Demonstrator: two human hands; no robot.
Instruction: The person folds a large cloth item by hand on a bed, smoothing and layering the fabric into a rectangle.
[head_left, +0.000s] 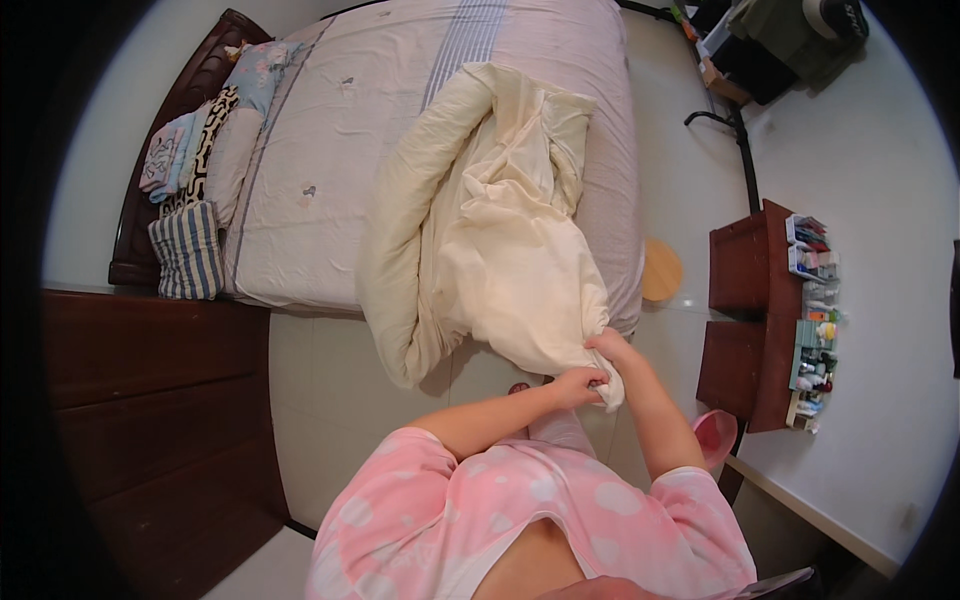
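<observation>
A cream quilt (517, 262) lies bunched over the near right part of the bed, and its near end hangs past the mattress edge. A thick rolled fold (405, 225) runs along its left side. My left hand (579, 388) grips the quilt's near right corner, with part of the cloth sticking out beyond the fingers. Just above it, my right hand (611, 346) pinches the edge of the same corner. Cloth is drawn taut from the bed toward both hands.
The bed (322, 135) has a pale sheet, with folded textiles and a striped pillow (187, 251) by the dark headboard. A wooden cabinet (157, 390) stands at left. To the right are a round stool (661, 270), a dresser (780, 315) holding bottles, and a pink basin (714, 437).
</observation>
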